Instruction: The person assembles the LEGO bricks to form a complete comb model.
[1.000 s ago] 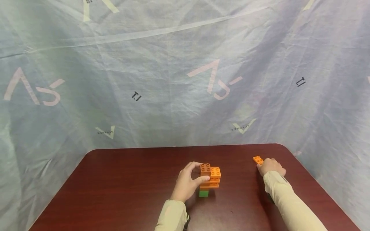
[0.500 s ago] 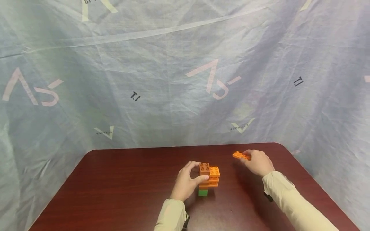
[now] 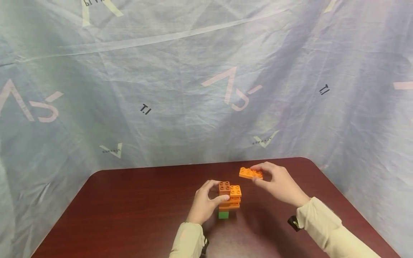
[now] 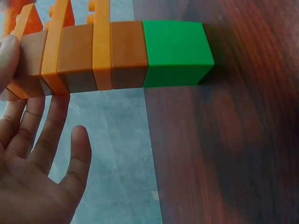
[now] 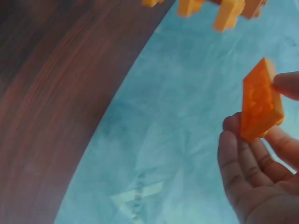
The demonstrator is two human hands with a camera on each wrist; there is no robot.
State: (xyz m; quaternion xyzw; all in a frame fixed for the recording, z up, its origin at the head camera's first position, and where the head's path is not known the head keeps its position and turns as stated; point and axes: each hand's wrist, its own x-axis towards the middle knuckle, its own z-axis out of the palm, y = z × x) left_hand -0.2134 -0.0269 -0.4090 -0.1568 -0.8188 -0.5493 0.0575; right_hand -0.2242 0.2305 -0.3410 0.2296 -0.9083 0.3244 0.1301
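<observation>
A block tower (image 3: 224,200) stands upright on the table, its green block (image 4: 177,53) at the bottom. Above that, brown blocks (image 4: 128,53) alternate with flat orange plates (image 4: 102,56) that jut out to the right. A brown block with studs (image 3: 224,186) tops it. My left hand (image 3: 204,205) grips the upper part of the tower between thumb and fingers, the little finger held away. My right hand (image 3: 280,182) pinches a loose orange building plate (image 3: 250,173) by its right end. That plate is in the air behind and right of the tower, studs up; its hollow underside shows in the right wrist view.
The dark red wooden table (image 3: 138,208) has rounded far corners. Behind it and at both sides hangs a grey printed cloth (image 3: 180,107). A black band (image 3: 293,223) sits at the right wrist.
My right hand has lifted the orange plate off the table's right side and carried it left towards the tower. The left hand keeps its grip; the head view has shifted slightly.
</observation>
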